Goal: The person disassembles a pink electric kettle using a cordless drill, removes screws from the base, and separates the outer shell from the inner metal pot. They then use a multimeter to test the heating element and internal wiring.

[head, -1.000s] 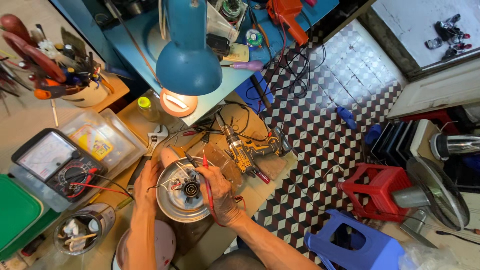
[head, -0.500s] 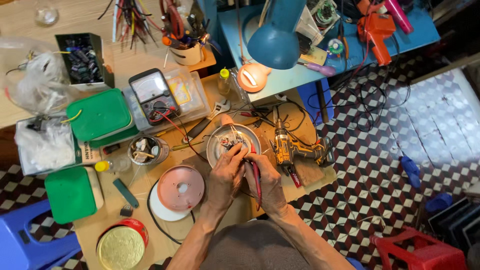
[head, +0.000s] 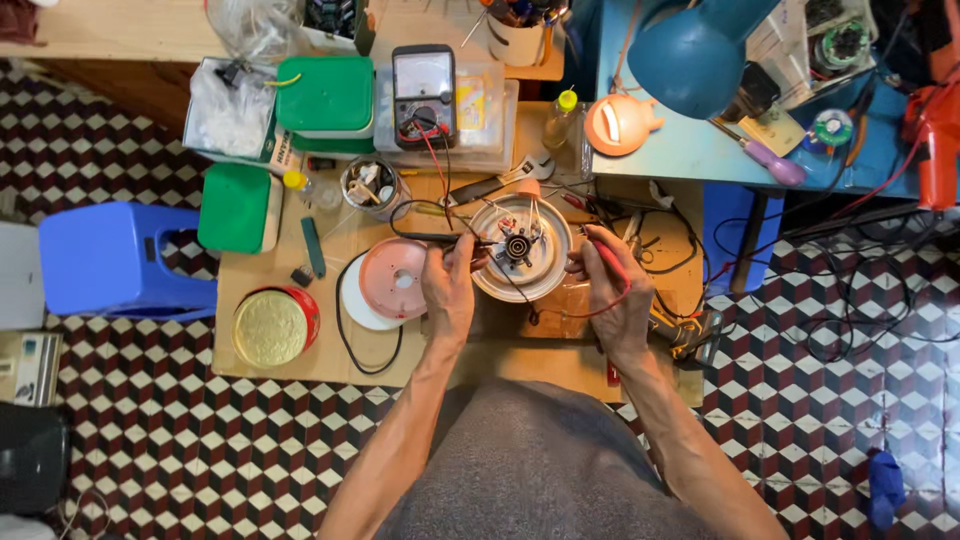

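Observation:
A round white motor housing (head: 520, 247) with a dark hub and coloured wires lies on the low wooden board (head: 300, 345). My left hand (head: 448, 285) grips a black test probe (head: 430, 238) at the housing's left rim. My right hand (head: 612, 290) grips a red test probe (head: 604, 258) at its right rim. Red and black leads run up to a black analog multimeter (head: 424, 94) that rests on a clear plastic box at the back.
A pink round cover (head: 392, 279) and a gold-lidded red tin (head: 273, 324) lie to the left. Green-lidded boxes (head: 324, 95), a small jar of parts (head: 365, 184) and a blue stool (head: 115, 258) stand further left. A blue desk lamp (head: 690, 55) hangs over a blue table (head: 690, 150). The floor is checkered tile.
The view has swung left and now looks straight down. My hands have moved apart from the housing's centre to its two sides, each with a probe.

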